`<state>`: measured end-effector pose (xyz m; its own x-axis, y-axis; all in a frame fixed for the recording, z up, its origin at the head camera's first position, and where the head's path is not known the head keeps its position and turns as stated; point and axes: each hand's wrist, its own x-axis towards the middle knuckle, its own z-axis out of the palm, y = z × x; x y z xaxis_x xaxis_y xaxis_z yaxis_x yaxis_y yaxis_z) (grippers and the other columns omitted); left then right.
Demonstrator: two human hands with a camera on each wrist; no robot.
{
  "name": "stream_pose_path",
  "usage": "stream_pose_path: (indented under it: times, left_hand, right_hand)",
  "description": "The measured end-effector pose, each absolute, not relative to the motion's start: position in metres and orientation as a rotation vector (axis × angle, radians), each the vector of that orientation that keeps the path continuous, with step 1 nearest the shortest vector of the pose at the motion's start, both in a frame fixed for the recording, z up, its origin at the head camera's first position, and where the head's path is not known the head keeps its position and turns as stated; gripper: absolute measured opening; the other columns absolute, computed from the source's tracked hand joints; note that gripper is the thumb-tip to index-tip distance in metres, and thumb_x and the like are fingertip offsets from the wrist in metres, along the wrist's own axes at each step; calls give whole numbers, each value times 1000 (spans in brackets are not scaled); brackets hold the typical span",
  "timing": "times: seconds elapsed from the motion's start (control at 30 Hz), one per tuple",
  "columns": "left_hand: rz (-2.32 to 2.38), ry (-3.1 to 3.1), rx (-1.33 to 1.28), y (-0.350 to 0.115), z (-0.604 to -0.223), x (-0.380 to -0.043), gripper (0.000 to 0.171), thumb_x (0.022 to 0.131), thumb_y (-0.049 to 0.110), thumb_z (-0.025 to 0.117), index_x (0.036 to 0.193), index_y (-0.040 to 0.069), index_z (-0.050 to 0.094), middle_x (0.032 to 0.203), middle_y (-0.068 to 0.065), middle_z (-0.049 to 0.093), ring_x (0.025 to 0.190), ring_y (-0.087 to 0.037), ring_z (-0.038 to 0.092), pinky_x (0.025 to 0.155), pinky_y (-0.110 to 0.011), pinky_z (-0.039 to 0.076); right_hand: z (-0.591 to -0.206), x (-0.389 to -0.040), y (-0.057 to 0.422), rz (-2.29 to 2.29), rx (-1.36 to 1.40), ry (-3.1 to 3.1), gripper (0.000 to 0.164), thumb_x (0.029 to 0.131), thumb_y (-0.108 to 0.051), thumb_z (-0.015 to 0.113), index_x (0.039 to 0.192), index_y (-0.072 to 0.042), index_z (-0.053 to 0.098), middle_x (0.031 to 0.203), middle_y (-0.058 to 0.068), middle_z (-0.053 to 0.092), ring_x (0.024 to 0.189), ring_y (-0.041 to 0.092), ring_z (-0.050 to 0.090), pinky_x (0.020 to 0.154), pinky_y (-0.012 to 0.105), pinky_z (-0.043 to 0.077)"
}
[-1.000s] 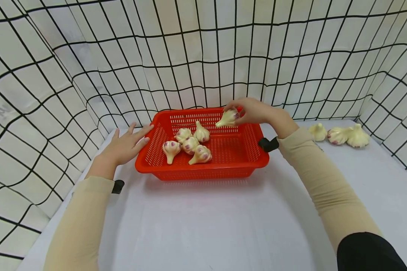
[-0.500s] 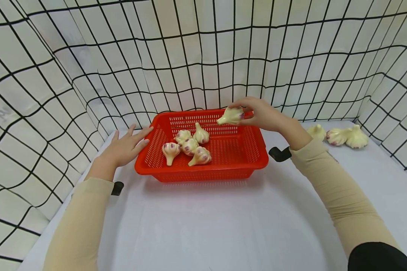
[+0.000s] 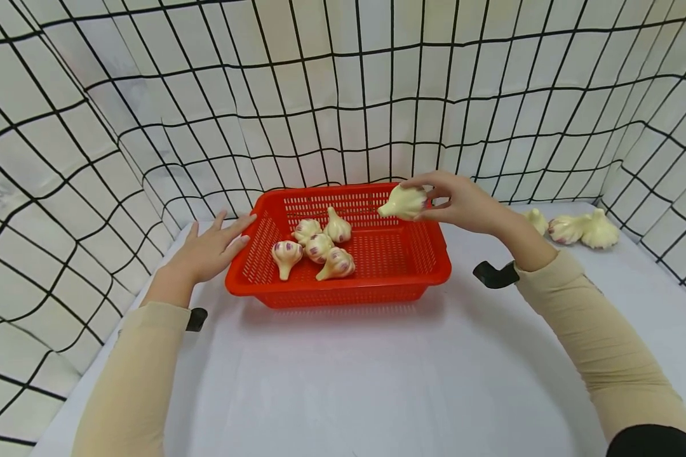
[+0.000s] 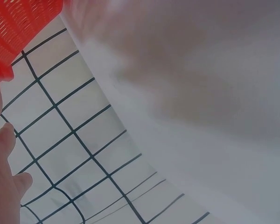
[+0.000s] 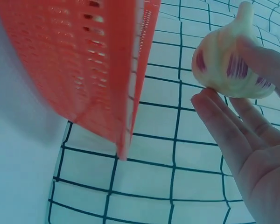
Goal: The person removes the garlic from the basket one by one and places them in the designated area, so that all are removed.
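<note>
My right hand [image 3: 463, 202] pinches a garlic bulb [image 3: 404, 202] between thumb and fingers, above the right back part of a red plastic basket [image 3: 343, 287]. The right wrist view shows this bulb [image 5: 224, 60] whole, its purple streaks facing the camera and its stem pointing up, beside the basket wall [image 5: 84, 70]. Fingers spread, my left hand [image 3: 208, 249] rests its fingertips at the basket's left rim. Inside the basket, several garlic bulbs [image 3: 319, 247] lie grouped in the left half. Only part of the left hand [image 4: 4, 154] appears in the left wrist view.
More garlic bulbs [image 3: 585, 228] lie on the white table [image 3: 343, 368] at the back right, one partly hidden behind the right wrist. A black wire grid [image 3: 343, 101] backed with white stands along the back and both sides.
My right hand has drawn slightly right with the garlic bulb still pinched, and the bulb has turned a little. The left hand stays at the basket's rim.
</note>
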<state>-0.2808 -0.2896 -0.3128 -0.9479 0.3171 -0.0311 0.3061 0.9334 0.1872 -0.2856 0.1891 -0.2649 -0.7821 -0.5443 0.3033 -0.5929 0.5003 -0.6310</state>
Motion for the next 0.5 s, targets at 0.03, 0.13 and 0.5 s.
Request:
stream_pose_path:
  times: [0.03, 0.13, 0.5]
  left_hand:
    - [281, 3030, 486, -290, -313, -280, 68, 108, 57, 25, 166, 21, 18, 164, -24, 27, 153, -49, -1, 113, -74, -11]
    - [286, 3028, 486, -291, -313, -279, 68, 108, 57, 24, 166, 21, 18, 164, -24, 27, 153, -49, -1, 113, -73, -12]
    - [308, 3044, 509, -293, -315, -282, 69, 108, 59, 24, 166, 22, 19, 163, -23, 29, 153, -48, 0, 113, -72, -13]
  right_hand:
    - [-266, -285, 191, 1179, 1011, -2660, 55, 90, 3, 75, 142, -9, 60, 139, 9, 57, 110, 32, 66, 90, 41, 59]
    - [-272, -282, 198, 1253, 972, -2660, 55, 91, 4, 75, 142, -9, 60, 142, 8, 57, 111, 31, 66, 86, 29, 58]
    - [-298, -271, 221, 1637, 804, -2549, 58, 94, -2, 74, 148, -6, 52, 148, 10, 48, 115, 24, 61, 88, 23, 56]
